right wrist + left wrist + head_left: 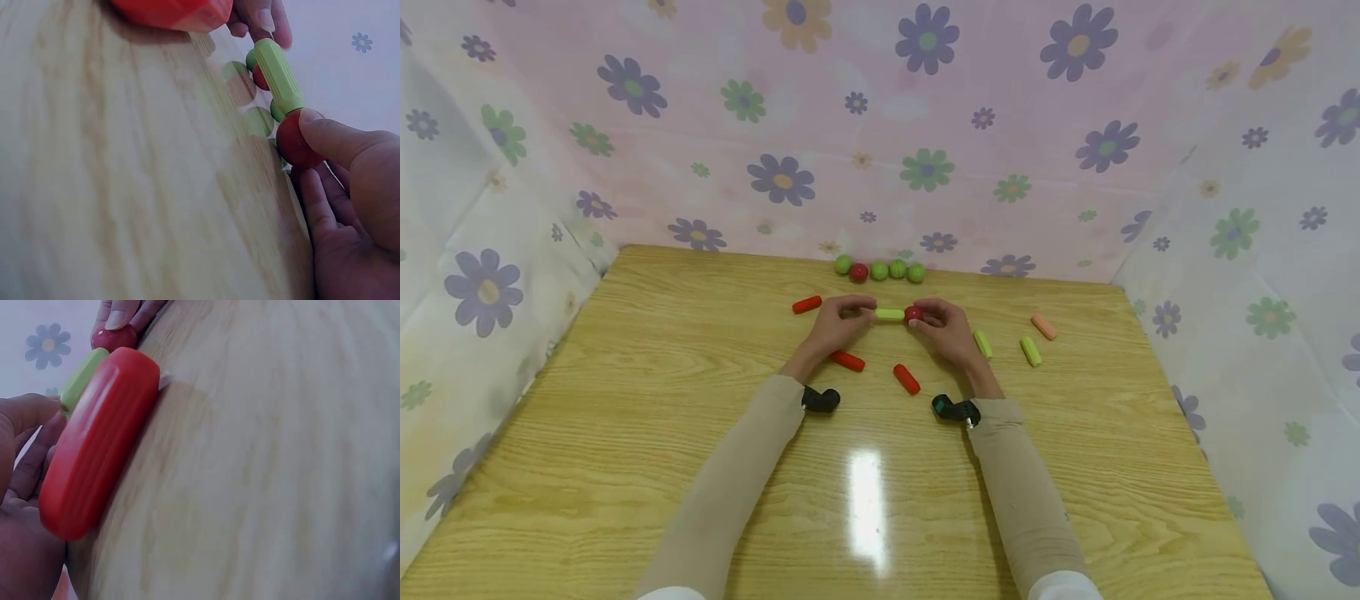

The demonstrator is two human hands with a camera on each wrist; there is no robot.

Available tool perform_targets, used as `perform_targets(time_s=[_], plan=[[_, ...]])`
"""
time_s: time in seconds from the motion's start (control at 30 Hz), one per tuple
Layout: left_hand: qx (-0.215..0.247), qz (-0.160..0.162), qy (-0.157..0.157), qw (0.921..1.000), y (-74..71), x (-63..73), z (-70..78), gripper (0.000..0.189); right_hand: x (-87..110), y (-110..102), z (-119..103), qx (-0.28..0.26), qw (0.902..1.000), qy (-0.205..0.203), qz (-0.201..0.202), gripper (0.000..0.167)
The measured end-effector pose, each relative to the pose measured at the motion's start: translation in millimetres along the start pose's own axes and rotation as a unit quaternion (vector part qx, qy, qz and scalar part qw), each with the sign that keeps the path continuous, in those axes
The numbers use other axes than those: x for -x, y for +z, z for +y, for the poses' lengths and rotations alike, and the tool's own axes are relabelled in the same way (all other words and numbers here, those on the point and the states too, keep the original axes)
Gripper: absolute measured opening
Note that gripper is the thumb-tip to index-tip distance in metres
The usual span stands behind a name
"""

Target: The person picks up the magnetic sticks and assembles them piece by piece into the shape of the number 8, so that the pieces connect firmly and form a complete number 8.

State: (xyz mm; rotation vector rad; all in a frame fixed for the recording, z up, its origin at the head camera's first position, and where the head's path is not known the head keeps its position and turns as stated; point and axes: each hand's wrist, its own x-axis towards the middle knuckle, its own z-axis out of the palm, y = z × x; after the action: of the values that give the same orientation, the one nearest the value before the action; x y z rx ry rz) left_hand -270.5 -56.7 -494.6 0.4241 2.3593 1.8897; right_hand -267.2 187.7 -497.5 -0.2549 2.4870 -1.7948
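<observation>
My left hand (844,323) pinches one end of a light green ribbed stick (890,315) between thumb and fingers. A dark red ball (913,314) sits against the stick's other end, held by the thumb and fingers of my right hand (950,330). Seen from the right wrist, the green stick (279,75) and the red ball (299,140) meet end to end. A red stick (100,444) lies on the table close by my left hand and covers part of the green one in the left wrist view.
Behind the hands, green balls (897,268) and a red ball (858,272) stand in a row. Red sticks (807,304) (907,379) lie left and in front. Green sticks (1031,352) and an orange stick (1044,327) lie right. Flowered cloth (925,167) borders the wooden table (700,292).
</observation>
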Motion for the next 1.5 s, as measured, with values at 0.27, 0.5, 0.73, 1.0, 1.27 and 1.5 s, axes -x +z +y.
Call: perform_targets(time_s=[0.27,0.5,0.73,1.0,1.27,1.5], plan=[[0.02,-0.013,0.004,0.9997,-9.1,12.8,-2.0,0.031,1.3,1,-1,-0.005,1.0,0.005,-0.005,0.039],[0.02,-0.025,0.005,0.9995,-11.3,19.7,-0.2,0.028,1.9,-1,-1,-0.008,1.0,0.002,-0.005,0.039],[0.026,-0.006,-0.009,0.9996,-18.5,23.3,-0.6,0.03,2.7,-1,0,-0.01,0.9999,0.002,-0.003,0.039],[0.042,0.005,-0.01,0.999,-30.9,19.3,5.6,0.031,1.2,-1,1,-0.021,0.9998,0.002,-0.001,0.038],[0.037,0.031,0.031,0.9983,-38.1,9.2,10.2,0.029,1.2,2,0,-0.033,0.9994,0.007,-0.001,0.038],[0.033,0.057,0.045,0.9968,-37.9,1.4,10.4,0.029,2.8,-1,-3,-0.029,0.9995,0.007,-0.005,0.039]])
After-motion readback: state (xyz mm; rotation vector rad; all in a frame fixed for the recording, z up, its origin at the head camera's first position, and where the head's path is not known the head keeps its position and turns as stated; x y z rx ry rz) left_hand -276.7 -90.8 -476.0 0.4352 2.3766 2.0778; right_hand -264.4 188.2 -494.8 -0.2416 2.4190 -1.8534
